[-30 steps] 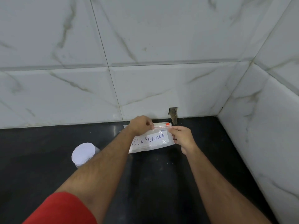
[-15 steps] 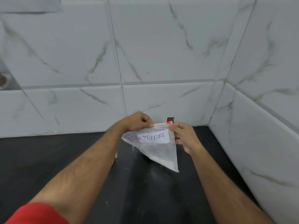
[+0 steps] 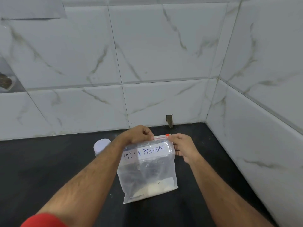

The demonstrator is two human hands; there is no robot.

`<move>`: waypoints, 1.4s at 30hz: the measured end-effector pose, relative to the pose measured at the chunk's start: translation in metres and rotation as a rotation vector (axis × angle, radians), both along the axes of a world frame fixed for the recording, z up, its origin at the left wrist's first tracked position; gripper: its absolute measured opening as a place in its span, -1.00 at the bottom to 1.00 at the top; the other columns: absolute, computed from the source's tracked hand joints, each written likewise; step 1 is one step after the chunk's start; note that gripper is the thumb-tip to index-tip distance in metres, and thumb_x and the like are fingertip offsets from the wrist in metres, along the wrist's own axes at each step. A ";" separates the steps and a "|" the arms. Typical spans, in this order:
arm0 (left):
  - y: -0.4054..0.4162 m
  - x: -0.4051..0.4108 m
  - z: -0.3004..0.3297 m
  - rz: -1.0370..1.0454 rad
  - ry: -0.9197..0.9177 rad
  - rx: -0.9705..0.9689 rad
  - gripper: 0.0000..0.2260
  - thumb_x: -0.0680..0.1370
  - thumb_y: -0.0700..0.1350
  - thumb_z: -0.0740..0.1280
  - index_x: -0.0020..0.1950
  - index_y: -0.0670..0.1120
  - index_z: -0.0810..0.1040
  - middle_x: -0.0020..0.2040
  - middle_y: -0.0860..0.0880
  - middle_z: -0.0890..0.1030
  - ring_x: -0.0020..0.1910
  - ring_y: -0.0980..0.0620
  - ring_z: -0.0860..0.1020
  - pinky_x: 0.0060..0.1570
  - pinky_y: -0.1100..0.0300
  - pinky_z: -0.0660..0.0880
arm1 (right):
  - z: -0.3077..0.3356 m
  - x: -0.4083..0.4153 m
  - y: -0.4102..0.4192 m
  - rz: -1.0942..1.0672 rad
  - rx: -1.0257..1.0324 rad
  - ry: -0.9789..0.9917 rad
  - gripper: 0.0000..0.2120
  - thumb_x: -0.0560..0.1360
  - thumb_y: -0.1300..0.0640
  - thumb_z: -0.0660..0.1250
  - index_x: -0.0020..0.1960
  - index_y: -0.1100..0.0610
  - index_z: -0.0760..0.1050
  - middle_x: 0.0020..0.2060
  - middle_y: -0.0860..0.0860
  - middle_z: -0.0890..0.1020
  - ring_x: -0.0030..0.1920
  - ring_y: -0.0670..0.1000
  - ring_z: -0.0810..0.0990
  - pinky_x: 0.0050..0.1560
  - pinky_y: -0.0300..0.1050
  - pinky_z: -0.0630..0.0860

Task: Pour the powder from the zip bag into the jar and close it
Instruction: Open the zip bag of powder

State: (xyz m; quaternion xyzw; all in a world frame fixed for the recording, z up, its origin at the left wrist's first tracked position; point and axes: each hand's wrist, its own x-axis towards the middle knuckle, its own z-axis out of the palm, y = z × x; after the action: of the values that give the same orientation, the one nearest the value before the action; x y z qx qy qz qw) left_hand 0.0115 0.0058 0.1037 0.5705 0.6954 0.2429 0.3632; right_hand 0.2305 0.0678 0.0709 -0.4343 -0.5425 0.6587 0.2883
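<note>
A: On the dark worktop [image 3: 49,177], near the tiled corner: one zip bag [image 3: 147,171] held upright above it, powder [image 3: 155,188] settled at the bottom; one capped jar [image 3: 101,146] behind the left forearm.

B: Hands?

A: Left hand [image 3: 139,135] and right hand [image 3: 183,148] each pinch the seal strip. Advice: part it evenly, keeping the bag upright, powder low.

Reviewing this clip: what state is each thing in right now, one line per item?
zip bag: hanging upright, held by its top corners, strip looks unopened.
powder: settled at the bag's bottom.
jar: on the counter, white lid on.
left hand: pinches the bag's top.
right hand: pinches the top's other end.
</note>
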 end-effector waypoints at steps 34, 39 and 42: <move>0.021 0.038 -0.010 0.011 -0.137 0.172 -0.77 0.59 -0.03 0.38 -0.12 -0.18 0.67 -0.29 -0.04 0.56 -0.38 0.11 0.41 -0.33 0.29 0.37 | 0.000 -0.018 0.007 -0.141 0.072 0.028 -0.90 0.51 0.30 0.36 -0.08 0.35 0.61 -0.20 0.23 0.68 -0.25 0.05 0.67 -0.28 -0.09 0.64; 0.013 0.030 -0.009 0.018 -0.133 0.178 -0.76 0.59 -0.04 0.38 -0.28 0.08 0.65 -0.30 0.03 0.58 -0.35 0.09 0.42 -0.27 0.19 0.36 | -0.001 -0.014 0.005 -0.142 0.076 0.019 -0.90 0.53 0.29 0.34 -0.07 0.30 0.62 -0.13 0.22 0.71 -0.26 0.03 0.70 -0.27 -0.11 0.60; 0.010 0.027 -0.007 0.029 -0.100 0.176 -0.71 0.58 -0.03 0.39 -0.35 0.15 0.63 -0.23 -0.03 0.65 -0.26 0.05 0.50 -0.17 0.11 0.43 | 0.001 -0.012 0.002 -0.140 0.080 0.028 -0.89 0.55 0.28 0.33 -0.06 0.30 0.62 -0.15 0.20 0.71 -0.24 0.03 0.71 -0.29 -0.15 0.61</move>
State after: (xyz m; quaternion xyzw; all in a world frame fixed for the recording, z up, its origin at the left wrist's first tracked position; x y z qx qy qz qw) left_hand 0.0387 0.0161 0.0967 0.5772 0.6606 0.3363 0.3426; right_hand 0.2184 0.0702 0.0724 -0.4500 -0.5327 0.6209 0.3582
